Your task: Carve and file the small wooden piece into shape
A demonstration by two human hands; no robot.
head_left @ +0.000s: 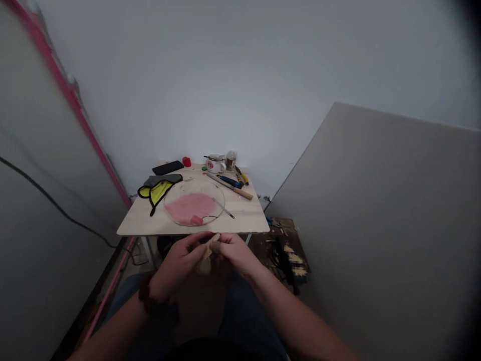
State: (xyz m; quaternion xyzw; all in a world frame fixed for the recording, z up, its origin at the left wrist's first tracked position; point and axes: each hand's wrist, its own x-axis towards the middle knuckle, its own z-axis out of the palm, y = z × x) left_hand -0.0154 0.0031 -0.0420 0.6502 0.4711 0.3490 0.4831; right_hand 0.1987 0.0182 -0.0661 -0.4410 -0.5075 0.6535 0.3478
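Observation:
Just off the front edge of the table, my left hand (pixel 189 255) and my right hand (pixel 233 250) meet over my lap. Between their fingers is a small pale, wood-coloured piece (pixel 207 252), gripped from both sides. Its exact kind is too small and dim to tell. By my right thumb shows a brownish patch (pixel 215 246), which I cannot make out. Nearest beyond the hands lies a round pad (pixel 180 191) with pink dust on it, carrying a pink block (pixel 196 220) and a thin metal tool (pixel 224 208).
On the table (pixel 139 228) lie a grey-yellow cloth (pixel 160 190), a black phone-like slab (pixel 168 167), a wooden-handled file (pixel 242 192), a blue-handled tool (pixel 230 181) and a white mug (pixel 215 165). A low brown surface (pixel 293 230) with tools is at right, beside a large pale panel (pixel 376 225).

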